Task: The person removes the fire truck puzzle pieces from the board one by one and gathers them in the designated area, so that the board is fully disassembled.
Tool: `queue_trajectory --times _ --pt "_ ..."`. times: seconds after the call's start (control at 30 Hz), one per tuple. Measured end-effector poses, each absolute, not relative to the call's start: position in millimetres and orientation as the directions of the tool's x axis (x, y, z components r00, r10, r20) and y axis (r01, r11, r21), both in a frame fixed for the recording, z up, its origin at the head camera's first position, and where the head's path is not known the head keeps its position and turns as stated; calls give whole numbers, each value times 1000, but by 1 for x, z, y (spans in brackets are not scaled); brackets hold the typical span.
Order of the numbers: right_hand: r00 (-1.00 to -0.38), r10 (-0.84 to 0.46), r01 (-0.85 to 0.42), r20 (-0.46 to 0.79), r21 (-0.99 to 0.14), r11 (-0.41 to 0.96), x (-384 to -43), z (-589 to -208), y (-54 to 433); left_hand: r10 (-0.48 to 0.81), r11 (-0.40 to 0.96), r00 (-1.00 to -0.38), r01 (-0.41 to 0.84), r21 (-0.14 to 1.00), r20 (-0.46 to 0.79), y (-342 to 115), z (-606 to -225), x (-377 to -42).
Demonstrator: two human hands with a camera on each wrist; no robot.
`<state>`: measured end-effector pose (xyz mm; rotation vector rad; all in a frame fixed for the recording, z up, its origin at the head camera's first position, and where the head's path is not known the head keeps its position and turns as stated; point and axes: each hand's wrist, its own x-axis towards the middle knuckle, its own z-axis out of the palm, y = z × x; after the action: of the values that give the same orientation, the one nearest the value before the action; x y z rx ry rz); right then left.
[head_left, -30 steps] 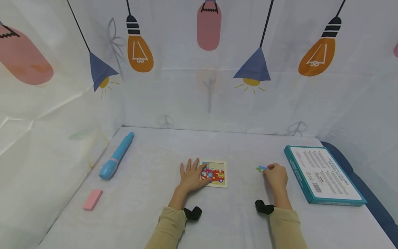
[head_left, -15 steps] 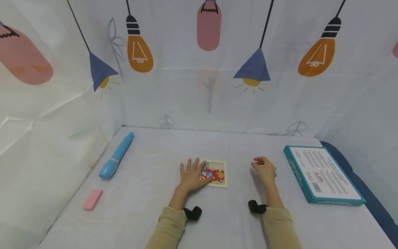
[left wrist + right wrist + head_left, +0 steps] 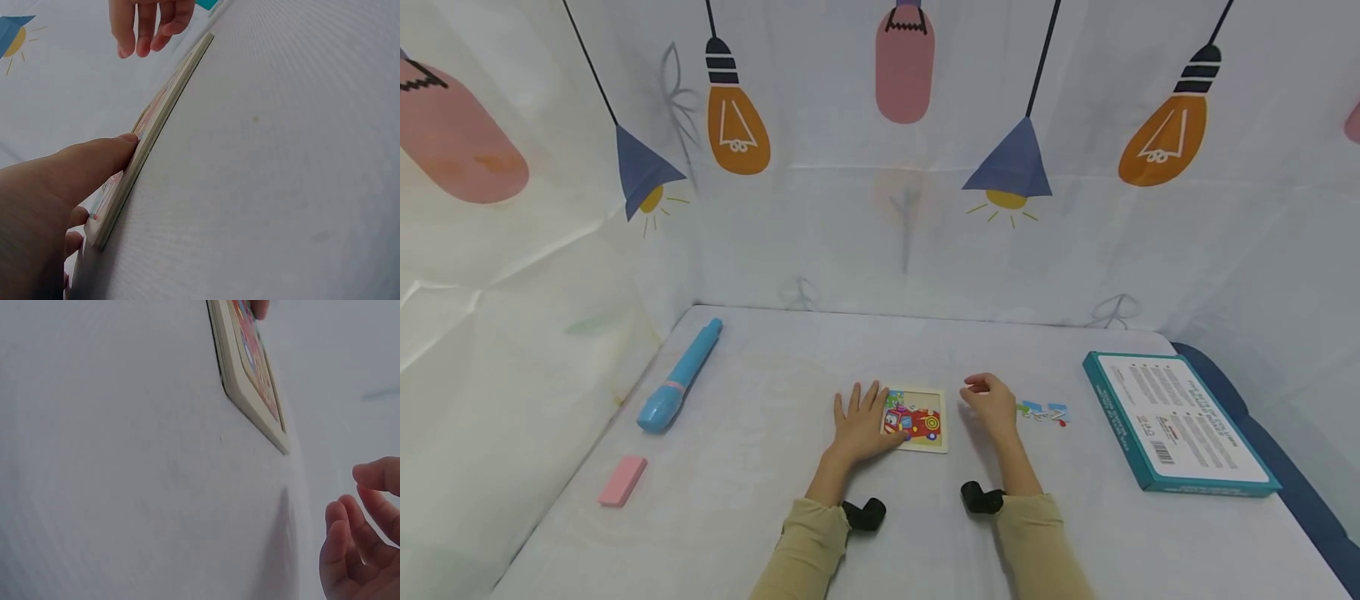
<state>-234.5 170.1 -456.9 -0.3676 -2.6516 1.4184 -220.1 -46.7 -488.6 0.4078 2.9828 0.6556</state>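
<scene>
A small wooden jigsaw puzzle (image 3: 928, 433) with a red vehicle picture lies flat in a pale frame; bare backing shows in its upper part. My left hand (image 3: 859, 427) rests at its left side with fingers spread. In the left wrist view the thumb (image 3: 103, 159) touches the puzzle's face near the edge. My right hand (image 3: 994, 407) hovers just right of the frame, fingers loosely bent. Nothing shows between thumb and fingers in the right wrist view. Several loose puzzle pieces (image 3: 1047, 412), blue and green, lie right of that hand.
A teal-edged box (image 3: 1183, 421) with a printed white face lies at the right. To the left are a blue microphone-shaped object (image 3: 681, 377) and a pink block (image 3: 623, 481). A white printed curtain (image 3: 850, 225) hangs behind the white-covered table (image 3: 760, 358).
My right hand has moved left, away from the loose pieces and closer to the puzzle frame, so the pieces now show. The left hand keeps its place.
</scene>
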Motion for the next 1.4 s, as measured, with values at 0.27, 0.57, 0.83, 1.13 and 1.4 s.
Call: queue_trajectory --times 0.27,0.57,0.83,1.13,1.4 --pt "-980 196 137 -36 -837 530 -234 -458 141 265 881 -964 243 407 2 -47 -489 -220" --pt "-994 103 76 -23 -836 543 -230 -458 119 272 881 -962 249 401 0 -46 -488 -219" --pt "-1000 -7 -14 12 -766 643 -233 -458 104 270 880 -963 244 407 -8 -47 -489 -220" --pt "-995 -93 -97 37 -581 808 -235 -463 94 278 868 -961 253 427 4 -48 -489 -220" --pt "-996 -78 -84 34 -586 806 -236 -466 92 281 870 -960 263 416 19 -48 -488 -220"
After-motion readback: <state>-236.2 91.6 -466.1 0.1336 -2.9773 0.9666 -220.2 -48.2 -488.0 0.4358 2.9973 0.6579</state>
